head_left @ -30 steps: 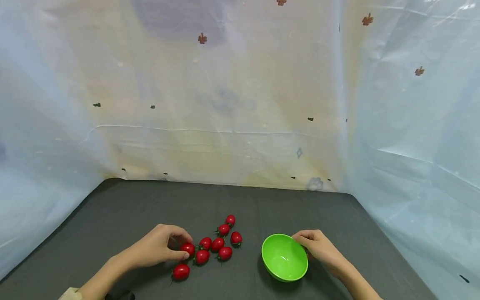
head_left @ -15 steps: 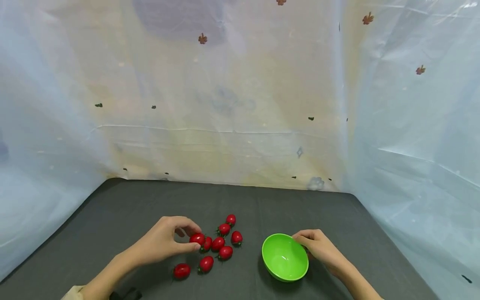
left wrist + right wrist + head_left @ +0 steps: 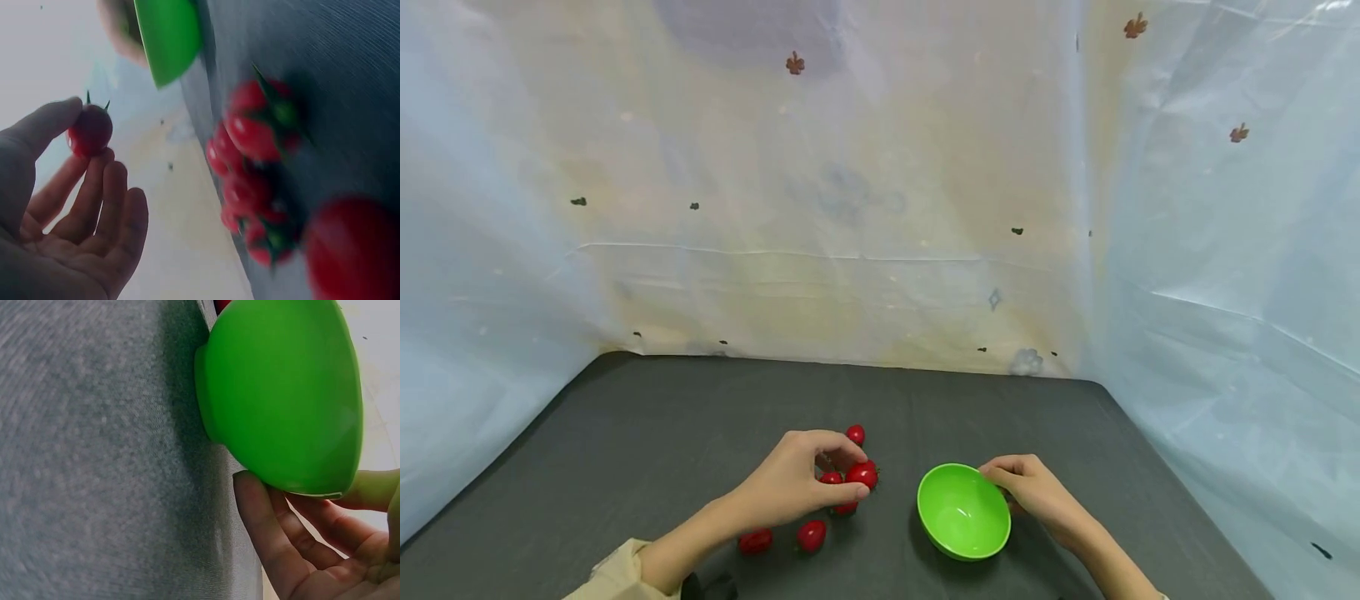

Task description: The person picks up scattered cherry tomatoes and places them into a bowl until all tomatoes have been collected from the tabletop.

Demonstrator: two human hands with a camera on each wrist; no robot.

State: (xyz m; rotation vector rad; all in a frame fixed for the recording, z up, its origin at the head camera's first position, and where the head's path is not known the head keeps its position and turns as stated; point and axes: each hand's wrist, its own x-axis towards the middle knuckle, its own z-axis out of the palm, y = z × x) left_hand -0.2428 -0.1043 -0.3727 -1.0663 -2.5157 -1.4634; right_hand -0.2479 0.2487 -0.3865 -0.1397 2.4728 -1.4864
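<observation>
Left hand (image 3: 801,483) pinches a cherry tomato (image 3: 862,474) between thumb and fingers, lifted above the bench (image 3: 647,417); the green bowl (image 3: 964,510) lies just right, its far rim gripped by the right hand (image 3: 1028,487).

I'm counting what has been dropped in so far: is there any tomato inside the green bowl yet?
No, in the head view the green bowl shows only its bare inside, while the left hand holds a cherry tomato beside it.

Your right hand (image 3: 325,550) cups the green bowl (image 3: 281,394) from outside, fingers against its wall near the rim. The bowl sits on grey cloth (image 3: 94,456).
</observation>
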